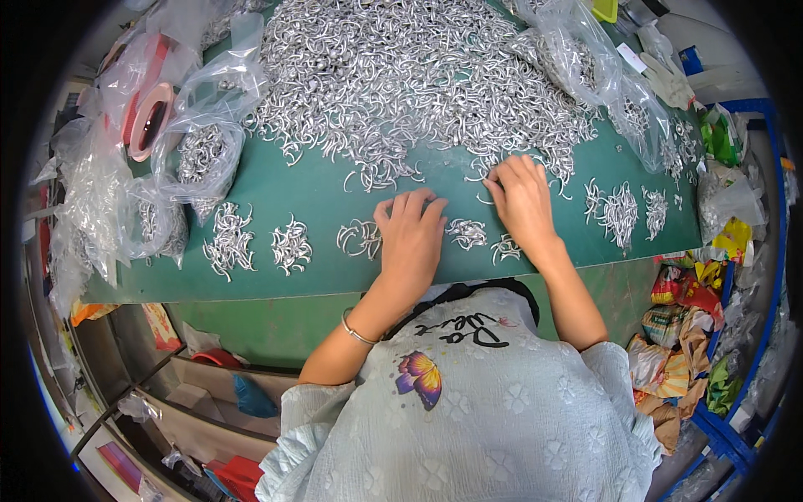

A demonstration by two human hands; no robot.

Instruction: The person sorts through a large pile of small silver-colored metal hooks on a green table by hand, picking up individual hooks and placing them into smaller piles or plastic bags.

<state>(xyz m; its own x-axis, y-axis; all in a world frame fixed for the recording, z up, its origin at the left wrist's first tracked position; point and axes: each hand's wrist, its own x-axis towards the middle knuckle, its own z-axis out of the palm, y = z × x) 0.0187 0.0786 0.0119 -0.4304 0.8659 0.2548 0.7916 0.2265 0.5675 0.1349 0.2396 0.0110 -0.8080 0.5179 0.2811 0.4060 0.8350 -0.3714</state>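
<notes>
A large heap of small curved silver metal hooks (393,75) covers the far part of the green table (326,180). My left hand (411,238) rests palm down near the front edge, fingers bent and slightly apart, beside a small group of hooks (360,239). At the heap's near edge, my right hand (522,201) has its bent fingers apart over a few loose hooks; its fingertips are partly hidden. Between my hands lies another little group of hooks (467,233). A further few hooks (505,248) lie under my right wrist.
Separate small piles of hooks (227,241) lie left and right along the front. Clear plastic bags (201,159) of hooks stand at the left, beside a pink-rimmed oval object (151,121). More bags (577,58) lie at the far right. A blue rack (753,360) with packages stands right.
</notes>
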